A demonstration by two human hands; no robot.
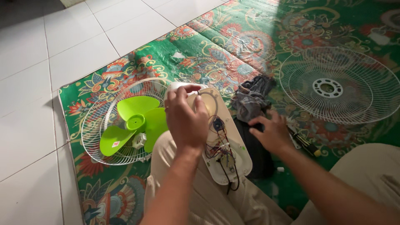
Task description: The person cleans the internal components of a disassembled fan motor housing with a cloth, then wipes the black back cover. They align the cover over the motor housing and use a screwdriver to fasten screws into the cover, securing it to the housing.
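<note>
White tiled floor (pixel 37 83) on the left and top, with a green mat (pixel 233 41) in a red and blue flower pattern spread across the rest, its near left corner by the tiles. Daylight across the mat's far edge.

On the mat's left edge, a white wire fan guard (pixel 93 125) lying flat, with a lime green fan blade (pixel 135 123) resting inside it, three lobes, hub up. Toward the mat's right edge, a second white wire guard (pixel 339 85), also flat, well apart from the first. Between the two, a crumpled grey cloth (pixel 252 100) with a dark cloth below it.

Cream-coloured fan housing (pixel 227 143) propped across the lap, on beige trousers (pixel 196 196). Long axis from the far left, by the first guard, down toward the near right; open side up, with red, black and blue wires (pixel 218 148) and a small dark part exposed inside. Rounded white far end under the left hand.

Left hand (pixel 185 121) on that far end, fingers curled together over the top of the housing, clamped on it. Right hand (pixel 273 133) flat on the dark cloth just right of the housing, fingers spread slightly apart, not closed on anything. Just beside the right hand, toward the second guard, a screwdriver (pixel 306 143) with a black and yellow handle on the mat.
</note>
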